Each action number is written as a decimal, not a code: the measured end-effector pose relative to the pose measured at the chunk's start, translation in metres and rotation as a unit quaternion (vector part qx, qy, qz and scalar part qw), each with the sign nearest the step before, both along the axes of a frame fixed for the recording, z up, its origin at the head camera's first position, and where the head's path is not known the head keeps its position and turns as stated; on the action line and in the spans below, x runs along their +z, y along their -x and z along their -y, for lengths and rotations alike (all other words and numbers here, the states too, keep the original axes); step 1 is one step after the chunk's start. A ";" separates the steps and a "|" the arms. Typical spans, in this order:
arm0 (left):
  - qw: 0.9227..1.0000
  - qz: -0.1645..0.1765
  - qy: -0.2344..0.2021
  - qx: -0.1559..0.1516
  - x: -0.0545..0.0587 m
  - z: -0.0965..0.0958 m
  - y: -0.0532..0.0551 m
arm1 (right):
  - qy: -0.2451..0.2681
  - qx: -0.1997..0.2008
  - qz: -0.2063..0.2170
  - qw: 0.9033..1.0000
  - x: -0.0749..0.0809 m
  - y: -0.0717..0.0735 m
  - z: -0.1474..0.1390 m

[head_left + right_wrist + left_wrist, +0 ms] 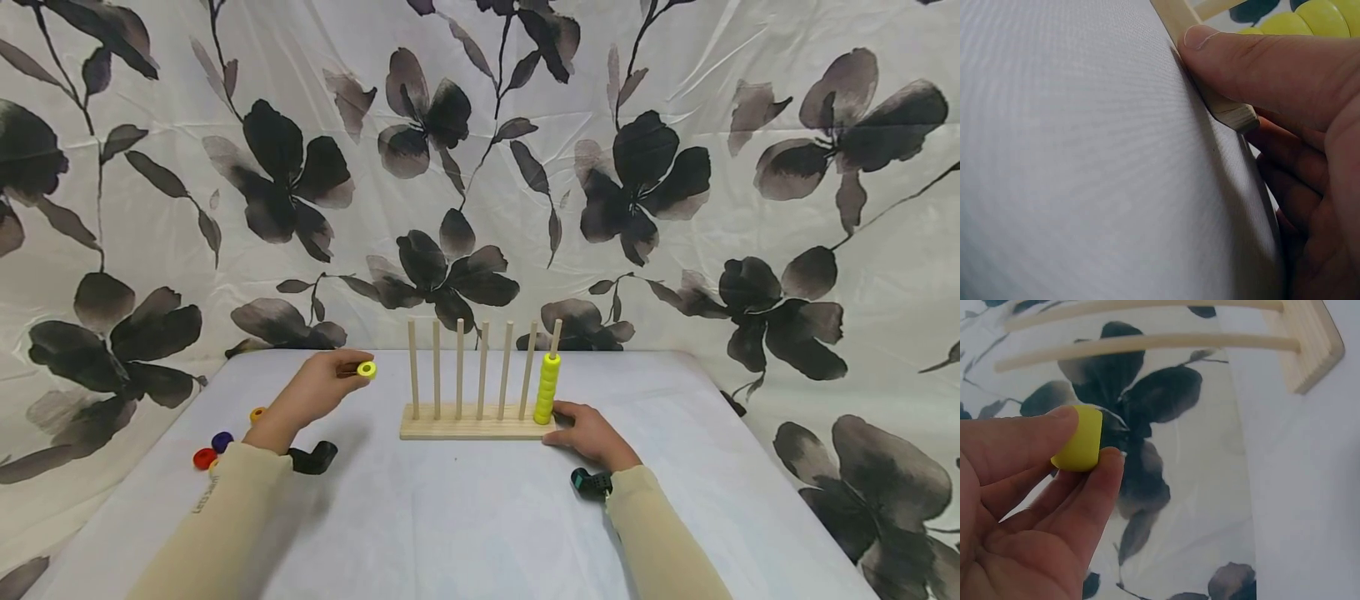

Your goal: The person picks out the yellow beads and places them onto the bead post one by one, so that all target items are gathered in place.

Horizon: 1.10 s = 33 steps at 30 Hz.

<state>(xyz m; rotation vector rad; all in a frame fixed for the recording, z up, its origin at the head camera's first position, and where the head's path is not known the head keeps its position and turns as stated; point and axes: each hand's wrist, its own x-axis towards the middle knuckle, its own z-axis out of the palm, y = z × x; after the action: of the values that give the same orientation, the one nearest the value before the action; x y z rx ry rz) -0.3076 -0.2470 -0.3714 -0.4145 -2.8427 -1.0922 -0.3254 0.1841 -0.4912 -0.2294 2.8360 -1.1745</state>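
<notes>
A wooden peg stand (474,430) with a row of several upright pegs sits toward the back of the table. Its rightmost peg carries a stack of yellow beads (547,390), with the peg's top showing above; the other pegs are bare. To the left of the stand, my left hand (318,390) pinches one yellow bead (1079,439) between thumb and fingertips, raised over the table. My right hand (592,435) grips the right end of the stand's base (1238,117), thumb along the front edge and fingers round behind.
Loose beads lie at the table's left, partly behind the left forearm: a red bead (204,458), a purple bead (221,442) and an orange bead (257,413), among others. White cloth (480,517) covers the table. Behind it hangs a floral curtain (540,233).
</notes>
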 end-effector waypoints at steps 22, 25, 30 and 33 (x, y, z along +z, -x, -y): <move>0.998 -0.004 -0.043 -0.043 0.029 -0.046 -0.009 | 0.011 -0.006 0.011 1.000 0.000 0.000 0.000; 0.997 -0.001 -0.050 -0.054 0.032 -0.053 -0.009 | 0.009 -0.005 0.013 1.000 0.000 0.000 0.000; 0.997 0.001 -0.056 -0.060 0.038 -0.068 -0.010 | 0.007 -0.007 0.010 1.000 0.003 -0.002 0.001; 0.996 -0.004 -0.060 -0.069 0.043 -0.079 -0.011 | 0.007 -0.005 0.008 1.000 0.004 -0.004 0.002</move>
<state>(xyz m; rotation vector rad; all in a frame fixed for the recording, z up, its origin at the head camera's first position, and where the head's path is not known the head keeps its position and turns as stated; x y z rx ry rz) -0.2970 -0.1681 -0.3284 -0.6105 -2.7582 -1.2753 -0.3214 0.1820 -0.4876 -0.2056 2.8184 -1.1939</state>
